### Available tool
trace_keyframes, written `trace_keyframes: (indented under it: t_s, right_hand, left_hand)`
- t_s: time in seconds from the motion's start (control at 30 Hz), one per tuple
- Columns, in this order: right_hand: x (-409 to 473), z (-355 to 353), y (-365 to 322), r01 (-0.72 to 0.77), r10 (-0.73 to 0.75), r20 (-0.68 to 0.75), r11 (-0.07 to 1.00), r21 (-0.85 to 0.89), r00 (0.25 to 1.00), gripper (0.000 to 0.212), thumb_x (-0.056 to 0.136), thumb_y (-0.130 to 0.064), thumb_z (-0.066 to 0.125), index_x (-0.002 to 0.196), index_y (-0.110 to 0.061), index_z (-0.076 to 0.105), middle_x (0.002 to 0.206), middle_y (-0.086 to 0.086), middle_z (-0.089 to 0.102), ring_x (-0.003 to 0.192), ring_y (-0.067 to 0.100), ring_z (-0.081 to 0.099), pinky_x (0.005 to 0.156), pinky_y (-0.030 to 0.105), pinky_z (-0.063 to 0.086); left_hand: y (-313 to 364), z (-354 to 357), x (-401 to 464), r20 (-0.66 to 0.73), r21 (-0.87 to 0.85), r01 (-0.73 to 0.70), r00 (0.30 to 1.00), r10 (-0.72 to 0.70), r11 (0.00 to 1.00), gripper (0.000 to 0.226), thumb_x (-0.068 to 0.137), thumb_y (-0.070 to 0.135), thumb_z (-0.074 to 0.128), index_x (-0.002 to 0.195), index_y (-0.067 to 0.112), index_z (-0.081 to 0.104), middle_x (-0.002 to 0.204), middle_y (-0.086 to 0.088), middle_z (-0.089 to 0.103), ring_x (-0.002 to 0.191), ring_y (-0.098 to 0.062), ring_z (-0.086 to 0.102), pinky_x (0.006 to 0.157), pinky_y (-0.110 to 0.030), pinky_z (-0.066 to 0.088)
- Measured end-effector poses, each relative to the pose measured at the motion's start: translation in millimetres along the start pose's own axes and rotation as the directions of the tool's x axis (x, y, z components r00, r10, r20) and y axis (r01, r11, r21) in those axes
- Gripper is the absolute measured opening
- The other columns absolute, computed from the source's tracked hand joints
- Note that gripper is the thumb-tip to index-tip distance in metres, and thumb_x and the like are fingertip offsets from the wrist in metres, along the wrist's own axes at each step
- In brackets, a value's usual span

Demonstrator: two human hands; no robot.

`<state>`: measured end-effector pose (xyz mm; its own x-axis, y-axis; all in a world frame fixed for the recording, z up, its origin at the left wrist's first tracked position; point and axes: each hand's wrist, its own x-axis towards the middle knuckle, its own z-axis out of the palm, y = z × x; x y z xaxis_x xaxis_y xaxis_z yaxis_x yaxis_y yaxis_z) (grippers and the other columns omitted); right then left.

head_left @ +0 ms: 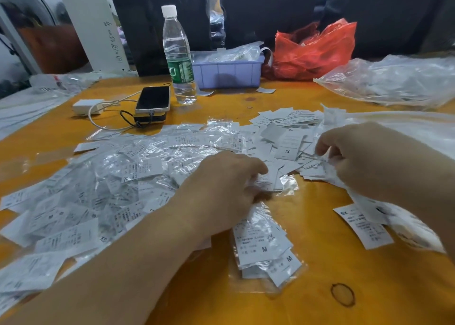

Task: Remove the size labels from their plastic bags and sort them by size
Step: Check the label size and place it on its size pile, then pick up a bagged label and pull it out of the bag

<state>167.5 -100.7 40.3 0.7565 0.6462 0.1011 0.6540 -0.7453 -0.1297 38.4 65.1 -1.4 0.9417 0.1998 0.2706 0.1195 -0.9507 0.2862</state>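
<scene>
A large heap of clear plastic bags with white size labels (118, 177) covers the left half of the orange table (320, 287). Loose labels (288, 137), one reading XL, are piled at the middle right. My left hand (226, 184) grips a small bag of labels (268, 181) at the heap's right edge. My right hand (364, 157) pinches a crumpled clear bag (330, 169) beside the loose pile. A bag of M labels (266, 246) lies near the front. An XS label (364, 226) lies under my right forearm.
At the back stand a water bottle (178, 56), a purple tray (229, 72) with bags, a red plastic bag (312, 51) and a big clear bag (394, 80). A phone (152, 99) on a power bank, a white charger (87, 106) and cable lie at the back left.
</scene>
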Motion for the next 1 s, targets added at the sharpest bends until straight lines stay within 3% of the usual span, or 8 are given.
trace_keyframes:
  t_s: [0.13, 0.3, 0.5, 0.77, 0.87, 1.0]
  right_hand:
    - [-2, 4, -7, 0.018, -0.009, 0.098, 0.996, -0.083, 0.995, 0.039, 0.092, -0.007, 0.047, 0.118, -0.035, 0.056, 0.11, -0.005, 0.058, 0.095, 0.018, 0.056, 0.076, 0.028, 0.047]
    - [-8, 7, -7, 0.003, -0.003, -0.001, 0.988, -0.155, 1.0, 0.026, 0.091, -0.015, 0.049, 0.112, -0.028, 0.058, 0.105, -0.001, 0.062, 0.092, 0.022, 0.061, 0.074, 0.034, 0.053]
    - [-11, 12, -11, 0.016, -0.02, -0.023, 0.989, -0.144, 1.0, 0.023, 0.09, -0.025, 0.053, 0.113, -0.026, 0.059, 0.105, -0.001, 0.062, 0.091, 0.024, 0.061, 0.067, 0.031, 0.045]
    - [-8, 14, -5, 0.023, -0.019, 0.055, 0.998, -0.06, 0.998, 0.027, 0.091, -0.016, 0.049, 0.116, -0.022, 0.055, 0.104, 0.0, 0.058, 0.091, 0.023, 0.058, 0.071, 0.033, 0.049]
    - [-8, 14, -4, 0.036, -0.035, 0.008, 0.995, -0.094, 0.999, 0.031, 0.087, -0.009, 0.047, 0.113, -0.023, 0.058, 0.095, -0.002, 0.059, 0.084, 0.022, 0.058, 0.062, 0.031, 0.044]
    - [-9, 2, 0, -0.005, 0.005, -0.006, 0.997, -0.081, 1.0, 0.044, 0.084, -0.003, 0.05, 0.12, -0.028, 0.056, 0.108, 0.0, 0.062, 0.09, 0.025, 0.061, 0.068, 0.034, 0.05]
  left_hand:
    - [2, 1, 0, -0.044, -0.011, 0.014, 0.999, -0.014, 1.0, 0.02, 0.096, 0.029, 0.052, 0.111, 0.03, 0.066, 0.106, 0.012, 0.065, 0.102, -0.008, 0.052, 0.086, -0.025, 0.042]
    - [6, 3, -1, -0.109, -0.026, 0.009, 0.994, -0.012, 1.0, 0.013, 0.091, 0.023, 0.057, 0.096, 0.026, 0.068, 0.092, 0.011, 0.064, 0.093, -0.009, 0.051, 0.078, -0.025, 0.04]
    - [12, 5, -3, -0.16, -0.078, 0.001, 0.987, -0.014, 0.997, 0.016, 0.083, 0.017, 0.067, 0.084, 0.032, 0.063, 0.088, 0.016, 0.062, 0.092, -0.006, 0.051, 0.078, -0.02, 0.037]
    - [7, 2, -7, -0.248, -0.351, 0.036, 0.96, -0.13, 0.936, 0.013, 0.084, 0.027, 0.072, 0.08, 0.036, 0.063, 0.078, 0.019, 0.066, 0.079, -0.001, 0.063, 0.067, -0.007, 0.044]
    - [7, 1, -7, -0.256, -0.398, 0.03, 0.956, -0.143, 0.917, 0.011, 0.086, 0.027, 0.069, 0.081, 0.034, 0.063, 0.071, 0.012, 0.067, 0.072, -0.007, 0.063, 0.062, -0.013, 0.047]
    - [7, 1, -8, -0.257, -0.397, 0.009, 0.959, -0.121, 0.918, 0.01, 0.087, 0.026, 0.067, 0.082, 0.033, 0.062, 0.068, 0.01, 0.066, 0.071, -0.013, 0.064, 0.065, -0.022, 0.049]
